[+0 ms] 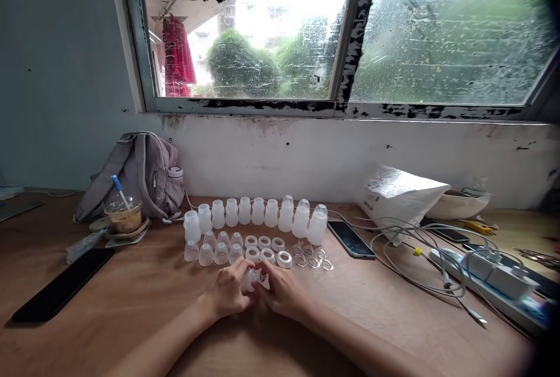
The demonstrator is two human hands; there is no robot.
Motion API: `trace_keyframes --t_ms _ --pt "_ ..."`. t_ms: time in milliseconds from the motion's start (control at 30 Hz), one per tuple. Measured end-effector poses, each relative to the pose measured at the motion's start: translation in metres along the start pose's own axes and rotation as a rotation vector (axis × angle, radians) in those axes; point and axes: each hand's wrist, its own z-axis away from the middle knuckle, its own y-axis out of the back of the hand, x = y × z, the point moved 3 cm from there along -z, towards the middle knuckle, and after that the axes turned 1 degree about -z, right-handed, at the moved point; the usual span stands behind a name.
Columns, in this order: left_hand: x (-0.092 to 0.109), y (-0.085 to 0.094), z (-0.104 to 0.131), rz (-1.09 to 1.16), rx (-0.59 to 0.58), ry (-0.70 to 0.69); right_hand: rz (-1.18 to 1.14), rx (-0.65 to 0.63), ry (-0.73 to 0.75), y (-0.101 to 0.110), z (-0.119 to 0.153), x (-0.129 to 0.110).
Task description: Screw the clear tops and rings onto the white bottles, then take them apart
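My left hand and my right hand meet at the near middle of the table, fingers closed on one small translucent bottle part. Fingers cover much of it, so I cannot tell its exact kind. Just beyond my hands lie white collar rings in rows. Left of these stand several clear domed caps. To their right are thin clear rings. Behind runs a curved row of frosted baby bottles; the three at the right end, such as this capped bottle, wear clear domes.
Right of the bottles lie a phone, tangled cables, a power strip and a white bag. On the left are a backpack, a drink cup with a straw and a long black slab. A window is behind.
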Motion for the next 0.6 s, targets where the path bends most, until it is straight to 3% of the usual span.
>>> trace_keyframes --t_ms 100,267,600 --pt "0.002 -0.001 0.004 -0.088 -0.022 -0.087 -0.057 0.020 0.020 -0.012 0.013 0.001" --pt "0.005 -0.001 0.003 -0.138 -0.015 -0.186 -0.005 0.065 0.079 -0.020 0.013 0.009" --pt "0.014 0.006 0.000 -0.136 -0.100 -0.134 0.128 0.046 0.087 -0.013 0.016 0.010"
